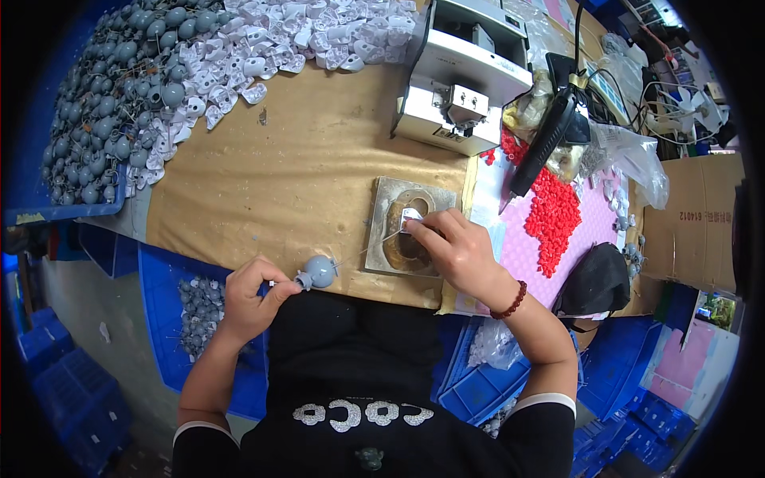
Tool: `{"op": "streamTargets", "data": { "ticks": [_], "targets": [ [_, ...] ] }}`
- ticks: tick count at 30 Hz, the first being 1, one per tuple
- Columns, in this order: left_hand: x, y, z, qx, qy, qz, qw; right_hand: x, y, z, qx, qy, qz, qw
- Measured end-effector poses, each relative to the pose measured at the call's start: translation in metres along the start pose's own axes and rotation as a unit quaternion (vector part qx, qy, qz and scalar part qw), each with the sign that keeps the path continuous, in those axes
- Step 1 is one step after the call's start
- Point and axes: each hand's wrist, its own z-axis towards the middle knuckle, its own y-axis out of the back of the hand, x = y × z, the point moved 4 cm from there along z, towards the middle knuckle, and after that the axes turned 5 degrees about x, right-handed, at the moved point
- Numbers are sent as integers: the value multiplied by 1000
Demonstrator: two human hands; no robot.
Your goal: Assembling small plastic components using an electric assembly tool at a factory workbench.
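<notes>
My left hand (253,297) pinches a grey ball-shaped part (317,272) with a thin pin, at the near edge of the brown table (295,175). My right hand (453,248) holds a small white plastic piece (411,217) over a worn metal fixture plate (387,215). A thin wire runs from the grey part toward the fixture. A red bead bracelet sits on my right wrist.
Piles of white pieces (271,40) and grey ball parts (111,95) lie at the back left. A white machine (462,76) stands behind the fixture. Red small parts (551,215) lie on a pink mat, beside a black tool (542,147). Blue bins (171,311) sit below the table.
</notes>
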Motion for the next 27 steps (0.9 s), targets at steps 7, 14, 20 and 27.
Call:
{"op": "streamTargets", "data": {
  "ticks": [7,14,20,27],
  "targets": [
    [1,2,10,-12,9,8,1000,8,4,8,97,-44,-38,994],
    [18,3,29,-87,102,-4,991,18,1,8,105,3,-89,990],
    [-3,-3,51,-134,4,249,959,24,-5,6,108,18,-107,988],
    [-53,-119,60,47,-194,321,926,9,6,-4,68,4,-25,997]
  ]
}}
